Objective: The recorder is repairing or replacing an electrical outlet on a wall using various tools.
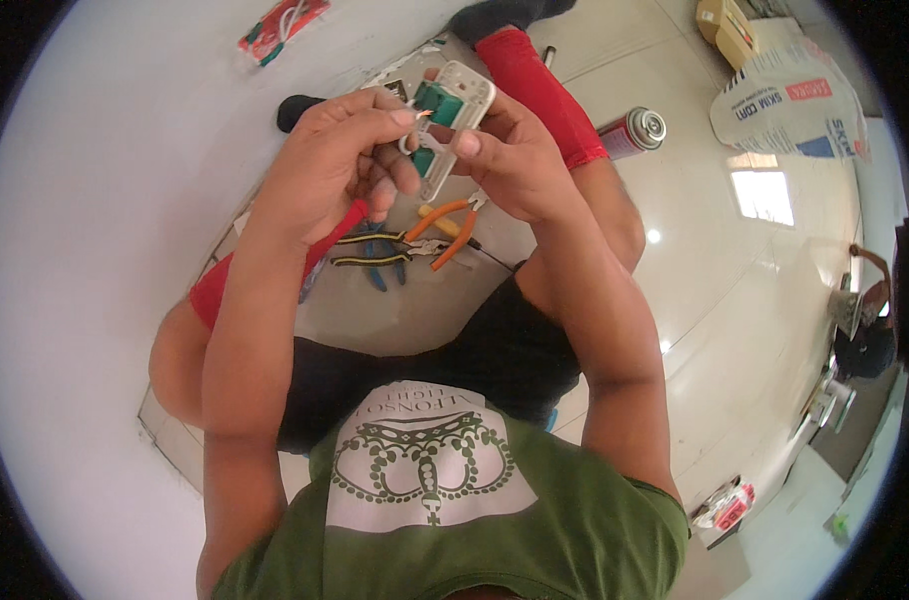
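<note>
My right hand [520, 155] grips a white wall plate [467, 88] by its edge, its back turned toward me. Green switch or socket modules [439, 104] are fitted in the plate. Close against it, my left hand [350, 150] has thumb and fingers pinched on a thin white wire [409, 140] with a bare copper end, which lies beside the upper green module. Whether the copper sits inside a terminal I cannot tell. On the floor below lie orange-handled cutters [468, 228], yellow-and-black pliers [370, 260], blue-handled pliers [377, 272] and a yellow-handled screwdriver [440, 222].
A white wall [105, 220] rises at the left, with a red wall box [280, 35] holding wires. Beyond my right knee lies a spray can [635, 133]. A white powder bag [790, 105] and a yellowish container [727, 35] stand far right. Another person [865, 335] is at the right edge.
</note>
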A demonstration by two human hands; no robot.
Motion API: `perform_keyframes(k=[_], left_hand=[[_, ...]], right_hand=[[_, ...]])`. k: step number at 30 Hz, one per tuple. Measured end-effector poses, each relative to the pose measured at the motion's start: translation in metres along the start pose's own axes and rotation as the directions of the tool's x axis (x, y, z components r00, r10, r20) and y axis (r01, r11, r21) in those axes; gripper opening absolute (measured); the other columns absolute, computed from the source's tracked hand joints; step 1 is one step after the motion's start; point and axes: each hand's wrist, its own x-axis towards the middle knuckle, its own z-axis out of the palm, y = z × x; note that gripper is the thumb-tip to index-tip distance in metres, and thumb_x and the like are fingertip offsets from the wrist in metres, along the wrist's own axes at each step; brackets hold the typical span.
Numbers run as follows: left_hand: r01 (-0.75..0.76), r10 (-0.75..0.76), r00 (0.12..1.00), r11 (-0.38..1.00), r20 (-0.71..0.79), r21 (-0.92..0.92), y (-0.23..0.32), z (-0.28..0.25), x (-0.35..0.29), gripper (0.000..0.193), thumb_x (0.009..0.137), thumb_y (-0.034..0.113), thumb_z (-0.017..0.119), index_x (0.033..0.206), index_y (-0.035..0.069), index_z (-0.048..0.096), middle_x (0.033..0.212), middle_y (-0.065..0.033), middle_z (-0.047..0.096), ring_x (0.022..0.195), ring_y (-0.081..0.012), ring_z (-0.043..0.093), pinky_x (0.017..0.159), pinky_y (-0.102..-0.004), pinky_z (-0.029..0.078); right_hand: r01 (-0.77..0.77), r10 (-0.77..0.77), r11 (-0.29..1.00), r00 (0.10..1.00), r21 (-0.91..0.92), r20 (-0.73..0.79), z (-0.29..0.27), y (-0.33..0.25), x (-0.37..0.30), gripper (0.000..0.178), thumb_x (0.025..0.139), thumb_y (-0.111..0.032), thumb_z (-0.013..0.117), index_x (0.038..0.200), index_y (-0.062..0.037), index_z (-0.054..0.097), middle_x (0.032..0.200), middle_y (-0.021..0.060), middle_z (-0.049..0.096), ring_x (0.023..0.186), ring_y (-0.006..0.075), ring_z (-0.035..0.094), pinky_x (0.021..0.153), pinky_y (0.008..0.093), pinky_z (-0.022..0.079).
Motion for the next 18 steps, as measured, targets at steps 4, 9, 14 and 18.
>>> perform_keyframes(k=[4, 9, 14, 18], left_hand=[[-0.050, 0.054, 0.995, 0.997, -0.085, 0.056, -0.001, 0.013, -0.003, 0.018, 0.099, 0.019, 0.059, 0.090, 0.004, 0.064, 0.065, -0.0071, 0.065, 0.043, -0.0094, 0.057, 0.037, -0.0199, 0.044], [-0.101, 0.116, 0.988, 0.986, -0.106, 0.135, -0.005, 0.008, -0.006, 0.023, 0.098, 0.025, 0.063, 0.088, 0.005, 0.066, 0.064, -0.0080, 0.067, 0.042, -0.0073, 0.055, 0.041, -0.0204, 0.043], [-0.115, 0.126, 0.990, 0.981, -0.064, 0.157, -0.002, 0.009, -0.007, 0.020, 0.100, 0.020, 0.060, 0.088, 0.005, 0.065, 0.064, -0.0056, 0.065, 0.045, -0.0060, 0.058, 0.037, -0.0182, 0.043], [-0.123, 0.139, 0.988, 0.971, -0.067, 0.207, -0.002, 0.008, -0.006, 0.019, 0.100, 0.021, 0.061, 0.089, 0.006, 0.066, 0.066, -0.0049, 0.065, 0.050, -0.0058, 0.059, 0.040, -0.0182, 0.044]], right_hand=[[0.049, -0.049, 0.996, 0.999, 0.081, -0.011, -0.003, 0.003, -0.001, 0.066, 0.086, -0.016, 0.081, 0.143, -0.0024, 0.051, 0.126, 0.0083, 0.064, 0.115, 0.0221, 0.064, 0.093, 0.0404, 0.057], [0.056, -0.057, 0.998, 0.998, 0.012, 0.027, -0.003, 0.003, -0.001, 0.080, 0.086, -0.022, 0.082, 0.151, -0.0004, 0.040, 0.138, 0.0131, 0.059, 0.128, 0.0294, 0.058, 0.104, 0.0451, 0.050], [0.097, -0.097, 0.995, 0.995, 0.006, -0.006, 0.000, 0.005, -0.001, 0.078, 0.083, -0.021, 0.085, 0.148, -0.0012, 0.045, 0.132, 0.0111, 0.062, 0.122, 0.0243, 0.059, 0.101, 0.0399, 0.050], [0.187, -0.198, 0.966, 0.979, -0.181, -0.048, 0.000, 0.000, -0.001, 0.075, 0.081, -0.017, 0.086, 0.143, -0.0006, 0.048, 0.126, 0.0098, 0.064, 0.114, 0.0204, 0.062, 0.097, 0.0365, 0.051]])
